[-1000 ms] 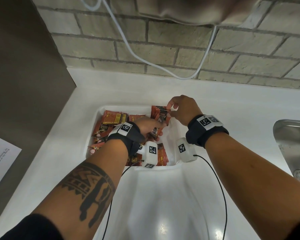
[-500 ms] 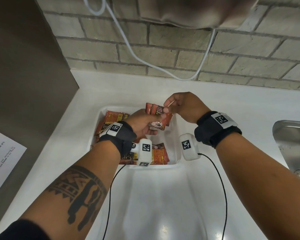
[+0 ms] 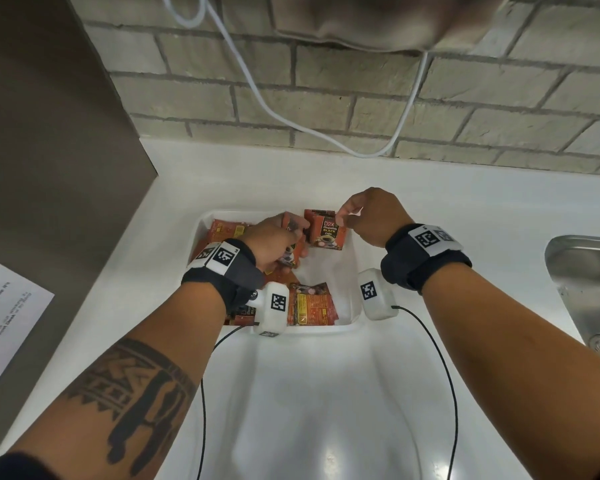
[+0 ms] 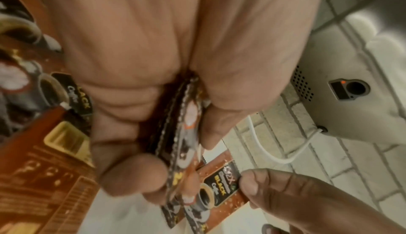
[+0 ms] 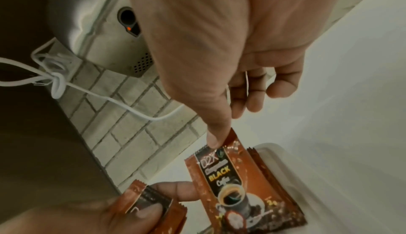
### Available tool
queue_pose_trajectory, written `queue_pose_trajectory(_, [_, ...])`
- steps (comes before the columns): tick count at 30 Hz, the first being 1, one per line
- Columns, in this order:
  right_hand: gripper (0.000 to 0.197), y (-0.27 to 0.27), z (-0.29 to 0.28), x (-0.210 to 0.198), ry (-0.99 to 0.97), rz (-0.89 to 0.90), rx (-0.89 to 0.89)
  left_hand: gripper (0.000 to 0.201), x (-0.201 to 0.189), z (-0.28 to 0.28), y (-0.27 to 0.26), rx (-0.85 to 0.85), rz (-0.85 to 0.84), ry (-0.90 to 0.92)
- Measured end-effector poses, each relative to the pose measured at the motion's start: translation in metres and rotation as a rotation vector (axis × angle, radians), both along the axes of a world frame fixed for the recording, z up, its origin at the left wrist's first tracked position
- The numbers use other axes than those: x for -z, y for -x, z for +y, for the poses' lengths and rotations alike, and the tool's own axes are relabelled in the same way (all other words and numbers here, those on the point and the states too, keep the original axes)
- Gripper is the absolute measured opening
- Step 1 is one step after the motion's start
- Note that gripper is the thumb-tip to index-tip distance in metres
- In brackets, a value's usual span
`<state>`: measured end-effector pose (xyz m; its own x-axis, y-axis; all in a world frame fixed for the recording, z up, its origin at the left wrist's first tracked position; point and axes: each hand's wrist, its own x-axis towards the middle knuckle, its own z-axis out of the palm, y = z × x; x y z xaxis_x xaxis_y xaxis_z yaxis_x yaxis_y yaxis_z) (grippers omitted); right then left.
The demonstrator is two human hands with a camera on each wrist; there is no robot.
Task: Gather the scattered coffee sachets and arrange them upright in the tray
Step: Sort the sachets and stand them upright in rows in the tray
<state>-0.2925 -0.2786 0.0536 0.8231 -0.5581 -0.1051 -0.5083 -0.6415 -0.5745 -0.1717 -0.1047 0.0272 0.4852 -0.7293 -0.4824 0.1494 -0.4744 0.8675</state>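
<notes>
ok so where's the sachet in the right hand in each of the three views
Head: the sachet hangs over the tray's far end, centre of frame, top corner pinched by the right hand.
Left wrist: bottom centre, beyond the left hand's bundle.
Right wrist: lower centre, printed front facing the camera.
Shared landmark: the white cable on the brick wall, seen in all three.

The right hand (image 5: 219, 60) reaches down and pinches the top edge of a coffee sachet (image 5: 237, 185) printed "D2X BLACK Coffee", another sachet edge showing just behind it. Lower left, the left hand (image 5: 136, 210) grips a few more sachets (image 5: 153, 201). The white tray (image 5: 296, 164) rim shows to the right, on the white table (image 5: 340, 81). A white cable (image 5: 123, 104) hangs over the brick wall (image 5: 123, 133).
</notes>
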Motion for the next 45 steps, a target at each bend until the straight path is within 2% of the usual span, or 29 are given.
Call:
queue_pose_trajectory(3, [0.015, 0.000, 0.000, 0.004, 0.036, 0.012, 0.001, 0.017, -0.006, -0.004, 0.012, 0.103, 0.025, -0.131])
queue_pose_trajectory(6, [0.018, -0.003, 0.001, 0.011, 0.030, 0.011, 0.025, 0.020, -0.003, -0.011, 0.018, 0.195, -0.058, -0.262])
queue_pose_trajectory(9, [0.021, -0.007, 0.000, 0.016, 0.020, 0.004, 0.050, 0.008, 0.003, -0.019, 0.016, 0.169, -0.146, -0.316])
queue_pose_trajectory(12, [0.026, -0.011, -0.001, 0.022, 0.010, -0.006, 0.072, 0.020, 0.003, -0.024, 0.013, 0.128, -0.186, -0.367])
queue_pose_trajectory(15, [0.027, -0.013, 0.000, 0.023, 0.011, -0.009, 0.075, 0.010, -0.004, -0.027, 0.012, 0.187, -0.188, -0.359])
queue_pose_trajectory(16, [0.025, -0.013, 0.000, 0.023, 0.014, -0.011, 0.077, 0.013, -0.007, -0.027, 0.013, 0.252, -0.169, -0.358])
queue_pose_trajectory(18, [0.023, -0.014, -0.001, 0.022, 0.015, -0.001, 0.071, 0.033, -0.011, -0.030, 0.018, 0.367, -0.183, -0.391])
queue_pose_trajectory(21, [0.021, -0.015, -0.001, 0.022, 0.021, 0.023, 0.079, 0.038, -0.015, -0.034, 0.024, 0.458, -0.293, -0.449])
queue_pose_trajectory(23, [0.020, -0.017, -0.002, 0.025, 0.034, 0.026, 0.074, 0.033, -0.012, -0.036, 0.026, 0.459, -0.306, -0.445])
queue_pose_trajectory(27, [0.019, -0.017, -0.003, 0.028, 0.049, 0.028, 0.058, 0.032, -0.010, -0.038, 0.028, 0.361, -0.218, -0.408])
queue_pose_trajectory(31, [0.008, -0.015, -0.004, 0.028, 0.063, 0.026, 0.024, 0.015, -0.004, -0.042, 0.028, 0.270, -0.147, -0.359])
queue_pose_trajectory(34, [0.011, -0.014, -0.006, 0.028, 0.055, 0.036, 0.021, 0.020, 0.003, -0.043, 0.025, 0.257, -0.154, -0.374])
queue_pose_trajectory(39, [0.015, -0.014, -0.004, 0.026, 0.041, 0.040, 0.020, 0.016, 0.003, -0.042, 0.024, 0.217, -0.071, -0.330])
queue_pose_trajectory(42, [0.016, -0.013, -0.003, 0.027, 0.043, 0.031, 0.016, 0.028, 0.003, -0.040, 0.024, 0.219, 0.002, -0.329])
queue_pose_trajectory(45, [0.017, -0.012, -0.003, 0.028, 0.039, 0.016, 0.018, 0.032, 0.005, -0.039, 0.024, 0.184, 0.042, -0.310])
